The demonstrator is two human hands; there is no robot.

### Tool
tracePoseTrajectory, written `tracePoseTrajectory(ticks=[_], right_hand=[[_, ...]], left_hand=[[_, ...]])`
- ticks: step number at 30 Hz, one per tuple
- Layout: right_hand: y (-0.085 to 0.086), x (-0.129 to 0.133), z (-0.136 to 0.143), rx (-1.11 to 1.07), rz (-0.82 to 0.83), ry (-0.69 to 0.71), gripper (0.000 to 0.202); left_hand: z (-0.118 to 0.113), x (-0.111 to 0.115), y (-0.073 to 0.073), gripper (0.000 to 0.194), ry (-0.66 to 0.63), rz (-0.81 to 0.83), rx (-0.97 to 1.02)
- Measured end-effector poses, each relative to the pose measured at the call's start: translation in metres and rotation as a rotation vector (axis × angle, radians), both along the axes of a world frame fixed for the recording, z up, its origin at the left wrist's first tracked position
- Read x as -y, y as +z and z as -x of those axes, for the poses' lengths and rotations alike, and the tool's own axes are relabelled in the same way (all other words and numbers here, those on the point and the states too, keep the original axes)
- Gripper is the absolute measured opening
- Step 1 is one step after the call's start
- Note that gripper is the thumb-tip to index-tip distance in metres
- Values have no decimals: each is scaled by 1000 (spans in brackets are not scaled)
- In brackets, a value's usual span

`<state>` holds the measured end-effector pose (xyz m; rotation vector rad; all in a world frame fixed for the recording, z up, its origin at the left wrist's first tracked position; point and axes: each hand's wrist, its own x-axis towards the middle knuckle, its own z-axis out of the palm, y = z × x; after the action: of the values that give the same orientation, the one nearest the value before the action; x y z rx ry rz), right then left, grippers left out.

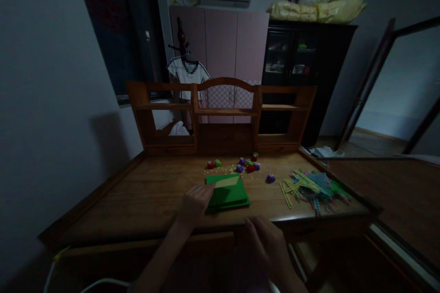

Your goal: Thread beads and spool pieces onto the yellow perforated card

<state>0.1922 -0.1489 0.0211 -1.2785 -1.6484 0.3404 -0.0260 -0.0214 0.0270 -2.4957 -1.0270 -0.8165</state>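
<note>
- Handling the stack of green sheets (228,197) appears to be the step in hand; a pale tan patch (227,183) shows on top.
- Location: the stack lies near the front edge of the desk (165,171), between the left hand and the perforated plastic strips (299,185). A thin red edge shows beneath it.
- Left hand (196,200): fingers close together, fingertips at the stack's left side, by the tan patch. Whether they pinch the patch or only press on it cannot be told.
- Right hand (266,238): at the desk's front edge, fingers bent, apart from the stack. No held object shows; whether it is fully empty cannot be told.
- Surroundings: small round toy pieces (250,168) in red, green and purple stand behind the stack, with pale crumb-like bits (232,170) among them.
- Next-move requirement, as judged: steady the lower sheets with one of the hands, and move only the top layer with the other. Misalignment is the likely fault.
</note>
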Motion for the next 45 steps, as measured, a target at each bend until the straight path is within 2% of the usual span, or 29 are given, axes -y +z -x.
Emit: tracePoseTrajectory(ticks=[3, 5, 7, 9, 11, 13, 15, 17, 21, 24, 27, 31, 36, 38, 41, 43, 45], right_hand=[[9, 1, 2, -453, 223, 107, 53], [11, 1, 3, -655, 337, 162, 65], [9, 4, 5, -742, 405, 150, 60], [6, 7, 6, -762, 442, 142, 52], [4, 8, 3, -748, 439, 114, 49], [3, 6, -4, -700, 403, 62, 46], [3, 1, -15, -632, 362, 21, 42], [2, -5, -29, -569, 328, -26, 41], [-2, -14, -52, -484, 258, -109, 41], [0, -14, -60, -614, 314, -47, 43], [4, -15, -64, -716, 368, -26, 47], [14, -15, -72, -626, 302, -88, 43], [21, -10, -93, -659, 253, -24, 37], [17, -14, -105, -598, 251, -28, 35], [3, -26, -126, -430, 211, -167, 36], [-8, -33, -138, -415, 187, -289, 39], [-17, -37, -147, -440, 188, -345, 44]], left_hand=[[-7, 45, 3, 44, -76, -145, 40], [-13, 74, 1, 44, -144, -262, 70], [-18, 93, -4, 42, -189, -277, 72], [-19, 99, -9, 40, -217, -249, 65], [-19, 93, -14, 43, -152, -161, 89], [-16, 78, -17, 53, -5, -33, 145], [-12, 61, -21, 51, 142, 92, 193], [-9, 45, -26, 48, 210, 177, 209], [-2, 23, -42, 37, 149, 205, 154], [3, 14, -53, 27, 79, 210, 165], [6, 8, -55, 23, -4, 246, 194], [10, 4, -48, 23, -30, 282, 192], [11, 10, -39, 25, -6, 295, 152], [9, 14, -33, 29, 5, 294, 189], [-2, 15, -20, 31, 11, 298, 288], [-16, 7, -8, 29, -14, 332, 355], [-35, -9, 6, 29, -77, 386, 404]])
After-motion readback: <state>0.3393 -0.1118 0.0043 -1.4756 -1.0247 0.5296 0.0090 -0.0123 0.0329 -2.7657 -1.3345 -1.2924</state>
